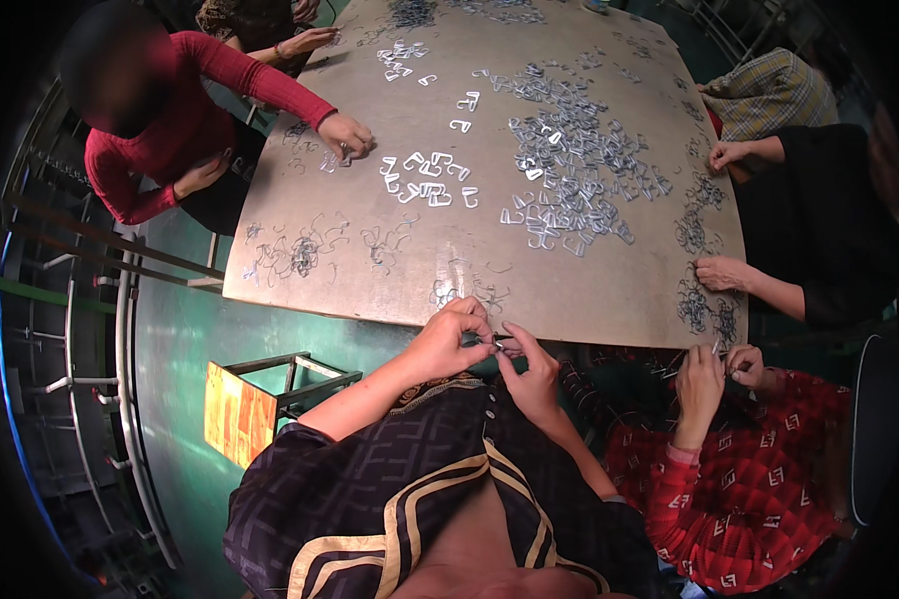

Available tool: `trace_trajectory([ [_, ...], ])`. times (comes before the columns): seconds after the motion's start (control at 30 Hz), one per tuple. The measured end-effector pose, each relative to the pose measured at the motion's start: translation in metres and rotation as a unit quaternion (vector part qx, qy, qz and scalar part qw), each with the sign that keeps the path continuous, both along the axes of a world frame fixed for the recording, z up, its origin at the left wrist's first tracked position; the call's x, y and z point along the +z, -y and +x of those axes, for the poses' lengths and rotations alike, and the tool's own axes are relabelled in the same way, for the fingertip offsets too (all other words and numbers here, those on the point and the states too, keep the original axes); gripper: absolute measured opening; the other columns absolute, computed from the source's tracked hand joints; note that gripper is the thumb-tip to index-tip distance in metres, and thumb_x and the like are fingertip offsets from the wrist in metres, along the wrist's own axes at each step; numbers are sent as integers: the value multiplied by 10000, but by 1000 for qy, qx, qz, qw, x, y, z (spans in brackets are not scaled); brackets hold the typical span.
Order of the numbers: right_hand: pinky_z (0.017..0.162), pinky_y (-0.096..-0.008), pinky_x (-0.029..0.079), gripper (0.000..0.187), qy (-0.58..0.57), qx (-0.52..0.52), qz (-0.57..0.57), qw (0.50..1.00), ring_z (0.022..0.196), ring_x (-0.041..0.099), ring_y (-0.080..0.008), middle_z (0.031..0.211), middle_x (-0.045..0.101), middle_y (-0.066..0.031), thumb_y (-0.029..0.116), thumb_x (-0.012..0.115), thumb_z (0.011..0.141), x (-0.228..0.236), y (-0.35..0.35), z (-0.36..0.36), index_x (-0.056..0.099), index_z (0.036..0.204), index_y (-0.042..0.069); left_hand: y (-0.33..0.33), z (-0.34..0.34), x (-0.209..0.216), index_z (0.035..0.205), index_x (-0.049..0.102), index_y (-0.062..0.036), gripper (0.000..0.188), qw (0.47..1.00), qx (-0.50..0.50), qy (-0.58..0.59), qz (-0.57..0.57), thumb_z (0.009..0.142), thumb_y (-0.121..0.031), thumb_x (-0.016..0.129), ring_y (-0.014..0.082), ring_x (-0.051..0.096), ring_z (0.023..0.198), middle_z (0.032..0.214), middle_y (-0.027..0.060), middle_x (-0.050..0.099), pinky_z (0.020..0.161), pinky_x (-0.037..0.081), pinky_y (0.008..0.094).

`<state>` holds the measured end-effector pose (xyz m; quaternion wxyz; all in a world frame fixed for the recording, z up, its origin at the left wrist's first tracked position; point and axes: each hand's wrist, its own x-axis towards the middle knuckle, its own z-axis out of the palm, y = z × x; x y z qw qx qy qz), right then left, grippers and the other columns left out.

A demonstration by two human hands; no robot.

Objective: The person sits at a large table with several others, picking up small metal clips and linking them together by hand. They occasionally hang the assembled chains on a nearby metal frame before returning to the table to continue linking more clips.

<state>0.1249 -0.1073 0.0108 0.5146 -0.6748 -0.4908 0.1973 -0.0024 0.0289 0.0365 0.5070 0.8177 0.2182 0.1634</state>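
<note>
Just off the table's near edge, my left hand (448,344) and my right hand (532,374) come together with fingertips pinched. Between them is a small shiny metal piece (499,344), mostly covered by the fingers; its exact shape cannot be made out. Both hands are closed on it. Right behind my left hand, a few thin wire pieces (489,296) and pale hooks (444,293) lie on the table (350,290). Farther off is a small group of silvery flat hooks (430,190).
A large heap of grey hooks (579,170) spreads over the table's middle right. Loose wire piles (305,255) lie at the left edge. Co-workers' hands (345,135) work on both sides; a person in red patterned clothes (749,479) sits close right. A wooden stool (242,414) stands left.
</note>
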Motion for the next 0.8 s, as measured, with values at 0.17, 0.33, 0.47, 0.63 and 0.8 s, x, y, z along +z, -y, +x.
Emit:
trace_trajectory([
  [0.17, 701, -327, 539, 438, 0, 0, 8, 1000, 788, 689, -239, 896, 685, -139, -44, 672, 764, 0, 0, 1, 589, 1190, 16, 6, 9, -10, 826, 632, -21, 109, 998, 12, 57, 27, 748, -55, 701, 226, 569, 850, 865, 75, 592, 755, 452, 319],
  [0.33, 705, -300, 532, 402, -55, -21, 61, 996, 799, 688, -204, 904, 684, -135, -51, 652, 766, -13, 3, 18, 601, 1162, -4, 18, 8, -4, 894, 592, -37, 82, 996, 11, 76, -50, 833, -32, 647, 99, 574, 701, 895, 45, 690, 556, 394, 228],
  [0.47, 678, -328, 509, 318, -8, -145, 6, 989, 760, 626, -224, 892, 638, -119, 10, 633, 805, -43, -18, 76, 633, 1123, 3, 21, 5, -6, 884, 580, -31, 107, 996, -23, 81, -37, 797, -18, 640, 278, 651, 891, 916, 102, 683, 824, 483, 369],
  [0.63, 869, -431, 415, 346, 351, -204, -121, 906, 967, 534, -304, 980, 583, -110, 151, 696, 798, -83, -67, 150, 663, 1135, 81, 26, 7, -7, 884, 585, -48, 116, 992, -63, 107, 13, 795, -31, 657, 269, 650, 896, 911, 73, 686, 822, 475, 369],
  [0.8, 848, -408, 410, 331, 367, -155, -139, 907, 982, 522, -287, 979, 579, -84, 161, 703, 789, -91, -74, 184, 674, 1115, 111, 28, 5, -9, 881, 619, -47, 107, 992, -62, 110, 21, 788, -36, 669, 264, 654, 850, 880, 69, 687, 795, 476, 366],
])
